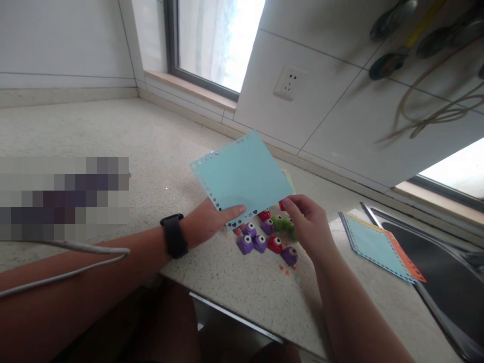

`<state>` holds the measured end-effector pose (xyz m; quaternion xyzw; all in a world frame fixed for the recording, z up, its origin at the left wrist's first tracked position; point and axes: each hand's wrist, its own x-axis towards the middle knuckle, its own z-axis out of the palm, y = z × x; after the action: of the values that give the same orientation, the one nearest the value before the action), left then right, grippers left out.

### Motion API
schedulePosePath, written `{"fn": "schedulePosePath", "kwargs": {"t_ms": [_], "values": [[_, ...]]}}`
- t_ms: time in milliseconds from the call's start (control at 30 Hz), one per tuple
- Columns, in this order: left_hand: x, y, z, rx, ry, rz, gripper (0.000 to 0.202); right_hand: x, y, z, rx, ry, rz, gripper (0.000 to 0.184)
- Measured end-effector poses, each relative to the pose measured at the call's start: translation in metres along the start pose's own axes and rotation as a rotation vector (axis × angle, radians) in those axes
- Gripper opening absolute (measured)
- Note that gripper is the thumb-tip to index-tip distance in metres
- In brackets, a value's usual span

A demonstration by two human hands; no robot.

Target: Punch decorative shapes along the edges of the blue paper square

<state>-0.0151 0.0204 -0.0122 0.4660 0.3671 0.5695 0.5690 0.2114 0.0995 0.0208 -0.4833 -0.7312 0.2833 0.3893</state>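
Observation:
A light blue sheet of paper (242, 174) with small shapes punched along several of its edges is tilted above the counter. My left hand (207, 221) grips its lower left edge, thumb on top and fingers underneath. At the sheet's right corner, my right hand (310, 222) is closed around a red paper punch (284, 203), mostly hidden by the fingers. Under and in front of the sheet lie several purple punches (246, 245), red ones (275, 244) and green ones (280, 223). Tiny paper cutouts (287, 272) are scattered by them.
To the right, a stack of punched blue and orange sheets (378, 247) lies beside a dark sink (449, 282). A white cable (94, 249) crosses my left forearm. Behind the speckled counter (94, 126) are a tiled wall with a socket (290, 83) and a window. A blurred patch covers the far left.

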Motion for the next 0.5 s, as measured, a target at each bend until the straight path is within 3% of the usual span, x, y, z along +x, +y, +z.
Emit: {"fn": "schedulePosePath", "kwargs": {"t_ms": [167,233,300,400,500], "values": [[0.0,-0.001,-0.002,-0.005,-0.02,-0.018,0.02,0.016,0.026,-0.007,-0.333,0.008,0.017,0.041],[-0.001,0.0,-0.002,0.001,-0.021,-0.03,0.021,0.019,0.03,-0.005,-0.521,-0.033,-0.009,0.041],[-0.001,0.0,-0.002,0.006,-0.023,-0.034,0.023,0.019,0.032,0.0,-0.65,-0.103,0.067,0.042],[-0.001,0.0,-0.003,0.01,-0.015,-0.033,0.026,0.017,0.029,0.001,-0.715,-0.121,0.122,0.042],[0.0,-0.002,-0.004,0.004,-0.004,-0.035,0.03,0.012,0.021,-0.015,-0.677,-0.001,0.064,0.042]]}}
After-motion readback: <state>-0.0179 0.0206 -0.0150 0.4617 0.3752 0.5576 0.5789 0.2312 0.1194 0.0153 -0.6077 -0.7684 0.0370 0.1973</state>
